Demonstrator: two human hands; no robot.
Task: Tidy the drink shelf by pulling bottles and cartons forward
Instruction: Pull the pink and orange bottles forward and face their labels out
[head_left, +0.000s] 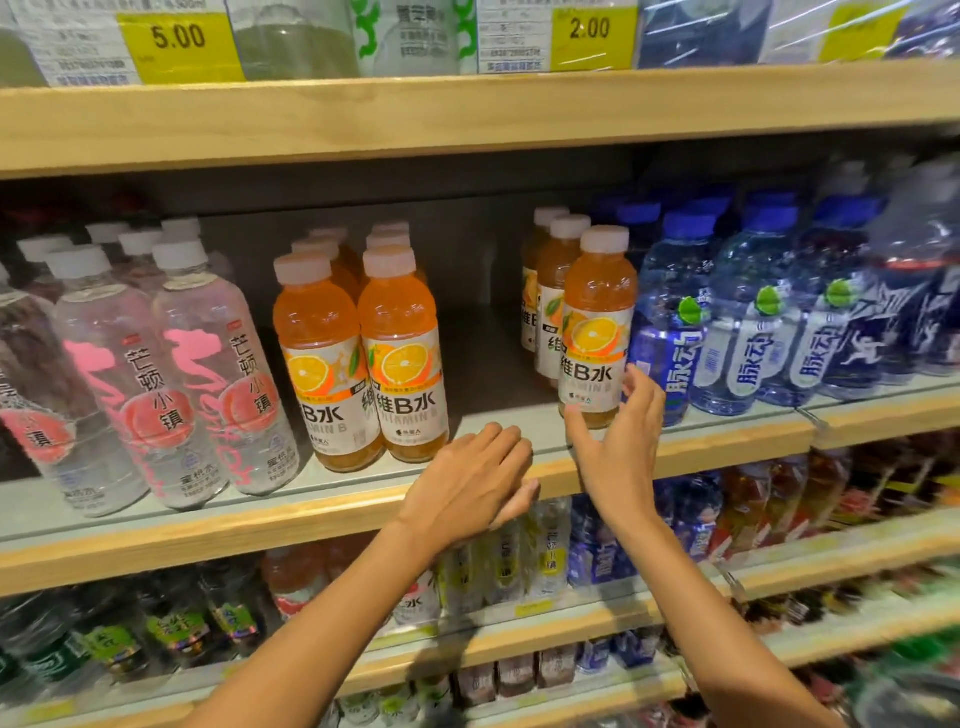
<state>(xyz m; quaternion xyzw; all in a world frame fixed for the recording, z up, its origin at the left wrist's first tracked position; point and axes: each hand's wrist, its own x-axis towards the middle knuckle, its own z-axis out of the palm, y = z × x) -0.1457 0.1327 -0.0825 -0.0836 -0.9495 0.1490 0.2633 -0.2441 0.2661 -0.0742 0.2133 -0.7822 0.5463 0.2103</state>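
Observation:
Orange vitamin drink bottles stand in rows on the middle shelf (701, 441). Two rows (358, 358) stand left of an empty gap. A third row stands right of the gap, its front bottle (597, 332) near the shelf's front edge. My right hand (618, 431) is at the base of that front bottle, thumb at its left side and fingers by its right side, loosely spread. My left hand (472, 483) lies flat with straight fingers on the wooden front edge below the gap.
Clear bottles with pink labels (171, 379) fill the shelf's left part, blue-capped water bottles (737, 312) the right. Price tags (176, 41) hang on the shelf above. Lower shelves (571, 629) hold several more bottles.

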